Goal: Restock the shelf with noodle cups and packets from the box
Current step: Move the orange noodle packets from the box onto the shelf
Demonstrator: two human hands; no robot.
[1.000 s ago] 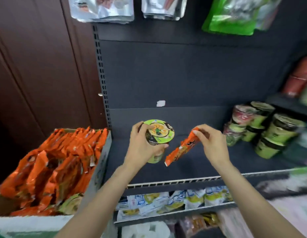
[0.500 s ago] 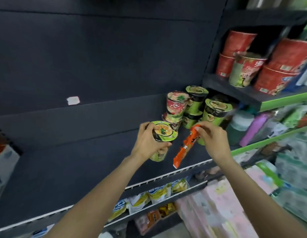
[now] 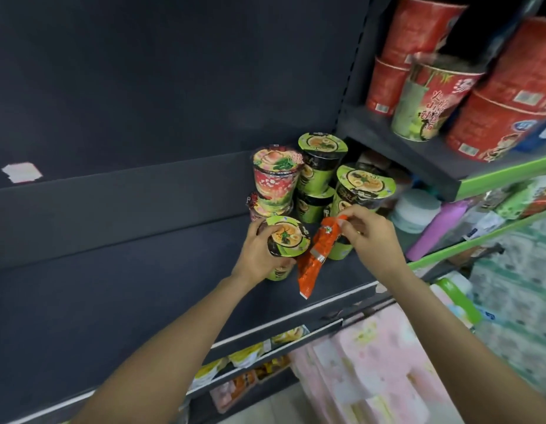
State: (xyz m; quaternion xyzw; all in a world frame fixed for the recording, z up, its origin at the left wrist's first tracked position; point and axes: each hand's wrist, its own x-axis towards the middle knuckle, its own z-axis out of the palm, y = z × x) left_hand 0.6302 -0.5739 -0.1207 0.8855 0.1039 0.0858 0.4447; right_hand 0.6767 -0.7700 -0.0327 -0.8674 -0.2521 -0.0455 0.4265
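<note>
My left hand (image 3: 257, 255) grips a green noodle cup (image 3: 286, 237) by its side, lid tilted toward me, just above the dark shelf (image 3: 112, 295). My right hand (image 3: 372, 237) pinches the top of an orange noodle packet (image 3: 314, 255), which hangs down right beside that cup. Both are close in front of a cluster of stacked cups at the shelf's right end: a pink-red cup (image 3: 276, 175) on another, and green cups (image 3: 322, 160) (image 3: 365, 188) stacked behind. The box is out of view.
A higher shelf at the right holds large red noodle tubs (image 3: 507, 114) and a green-and-red tub (image 3: 430, 99). Bottles and a white lid (image 3: 418, 209) sit beyond the cups. Below are packets (image 3: 244, 356) and pink wrapped packs (image 3: 366, 362). The shelf's left part is bare.
My view has swung right and the box has left the frame. Both hands have carried the cup and the packet closer to the stacked cups.
</note>
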